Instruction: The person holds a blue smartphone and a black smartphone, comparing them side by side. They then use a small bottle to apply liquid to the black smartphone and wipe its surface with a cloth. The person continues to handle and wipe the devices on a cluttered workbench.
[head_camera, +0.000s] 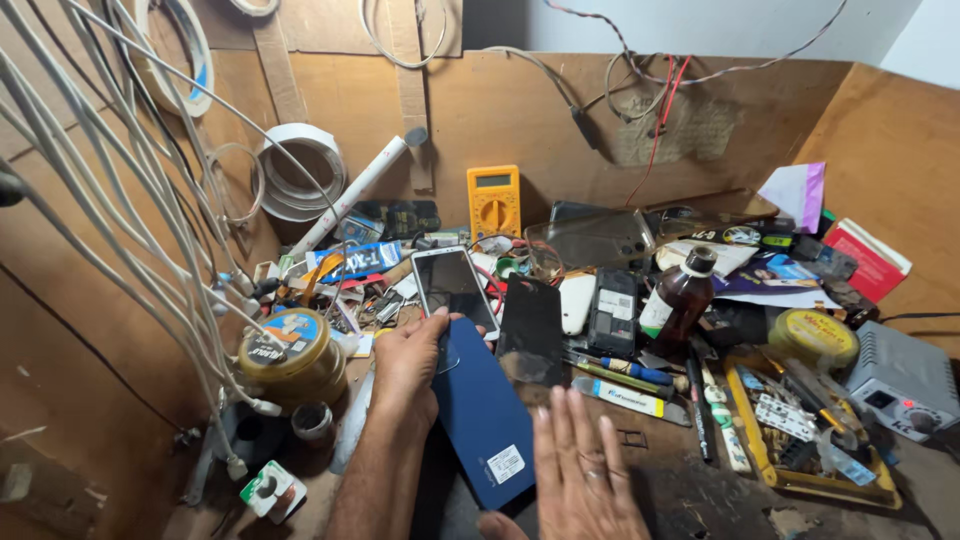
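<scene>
My left hand (405, 368) rests on the upper left edge of a dark blue phone back cover (485, 415) that lies tilted on the bench, fingers curled over its edge. A white sticker sits near the cover's lower corner. My right hand (580, 465) hovers flat with its fingers spread just right of the cover, holding nothing. Just beyond lie a white-framed phone (455, 288) with a dark screen and a black glass panel (531, 335).
A yellow multimeter (494, 202) leans on the wooden back wall. A brown bottle (685, 300), a round tin (290, 350), a yellow tray (800, 480) of tools, a grey power unit (905, 385) and white cables (130, 220) at the left crowd the bench.
</scene>
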